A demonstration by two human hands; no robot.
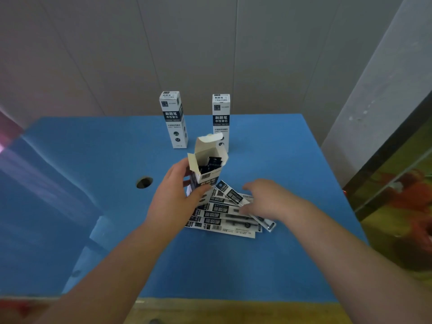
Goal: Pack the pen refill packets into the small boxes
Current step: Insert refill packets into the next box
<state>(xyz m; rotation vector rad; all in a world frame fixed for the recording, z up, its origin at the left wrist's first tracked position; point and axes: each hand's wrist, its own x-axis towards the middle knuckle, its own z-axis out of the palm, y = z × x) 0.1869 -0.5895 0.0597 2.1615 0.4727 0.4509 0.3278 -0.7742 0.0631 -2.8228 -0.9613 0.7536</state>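
Observation:
My left hand (173,195) grips a small white-and-black box (207,167) upright on the blue table (292,174). Its top flaps stand open and dark refill packets show inside. Just right of it lies a fanned pile of several pen refill packets (224,218), white with black labels. My right hand (266,197) rests on the pile's right side, thumb and fingers on one slanted packet (233,195); whether it pinches that packet I cannot tell.
Two closed boxes stand upright at the back of the table, one at the left (174,119) and one at the right (221,118). A round hole (144,182) sits in the tabletop left of my left hand. A wall rises behind; the table's right edge drops off.

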